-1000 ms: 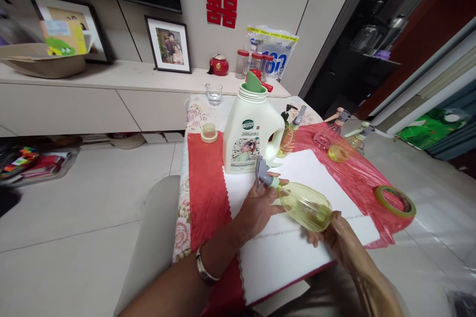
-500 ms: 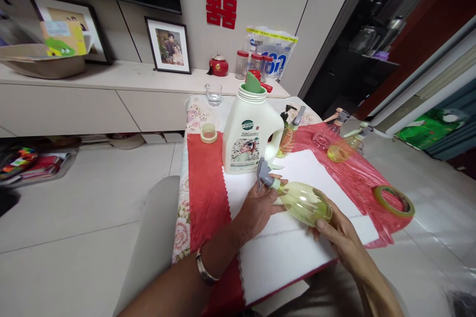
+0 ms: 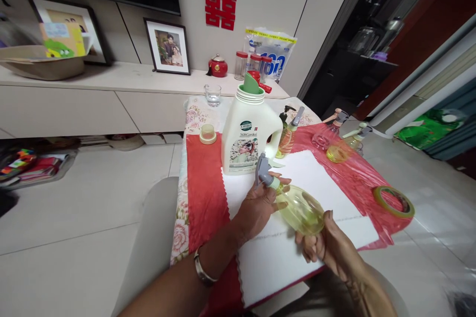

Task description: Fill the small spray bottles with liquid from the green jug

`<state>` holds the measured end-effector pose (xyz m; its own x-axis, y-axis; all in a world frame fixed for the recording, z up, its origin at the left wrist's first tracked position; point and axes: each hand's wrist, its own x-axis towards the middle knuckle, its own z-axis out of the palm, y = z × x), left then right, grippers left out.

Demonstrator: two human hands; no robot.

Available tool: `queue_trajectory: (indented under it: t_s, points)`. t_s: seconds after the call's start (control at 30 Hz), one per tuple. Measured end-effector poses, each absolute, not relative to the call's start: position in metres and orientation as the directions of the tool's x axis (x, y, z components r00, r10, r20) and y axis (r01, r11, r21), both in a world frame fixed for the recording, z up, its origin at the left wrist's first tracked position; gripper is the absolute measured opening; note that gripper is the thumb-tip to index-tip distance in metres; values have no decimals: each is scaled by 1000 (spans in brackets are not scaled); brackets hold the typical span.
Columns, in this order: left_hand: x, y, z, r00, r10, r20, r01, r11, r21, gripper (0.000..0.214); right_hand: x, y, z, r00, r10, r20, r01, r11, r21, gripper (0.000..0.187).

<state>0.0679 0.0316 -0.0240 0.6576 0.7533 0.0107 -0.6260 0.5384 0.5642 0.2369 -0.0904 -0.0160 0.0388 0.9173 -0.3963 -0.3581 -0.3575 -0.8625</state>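
A yellow-green translucent spray bottle (image 3: pixel 299 208) with a grey trigger head lies tilted between my hands above a white sheet (image 3: pixel 293 223). My left hand (image 3: pixel 258 205) is closed around its neck, just under the trigger. My right hand (image 3: pixel 322 245) cups the bottle's round base from below with the fingers curled. A big white detergent jug (image 3: pixel 249 133) with a green funnel in its mouth stands right behind the bottle.
The small table carries a red cloth (image 3: pixel 203 183), a round yellow cap (image 3: pixel 208 134), a glass (image 3: pixel 213 94), more spray and pump bottles (image 3: pixel 336 141), and a tape roll (image 3: pixel 394 200) at the right edge. A low cabinet (image 3: pixel 92 94) with picture frames runs behind.
The spray bottle's base swung lower and toward me while its head rose slightly. My right hand shifted from the bottle's side to beneath its base, fingers curling.
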Motion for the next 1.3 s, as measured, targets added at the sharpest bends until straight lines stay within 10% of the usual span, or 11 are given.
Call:
queue_trajectory:
  t_s: [0.53, 0.87, 1.3]
  points:
    - [48, 39, 13, 405, 904, 139, -709, 214, 672, 37, 204, -45, -27, -90, 967, -238, -472, -252, -845, 72]
    - [40, 44, 16, 319, 931, 180, -708, 108, 698, 36, 176, -34, -47, 145, 987, -68, -530, 19, -848, 99]
    - [38, 38, 22, 411, 894, 178, -690, 178, 701, 32, 181, -56, -28, -111, 993, -33, -559, -90, -824, 128]
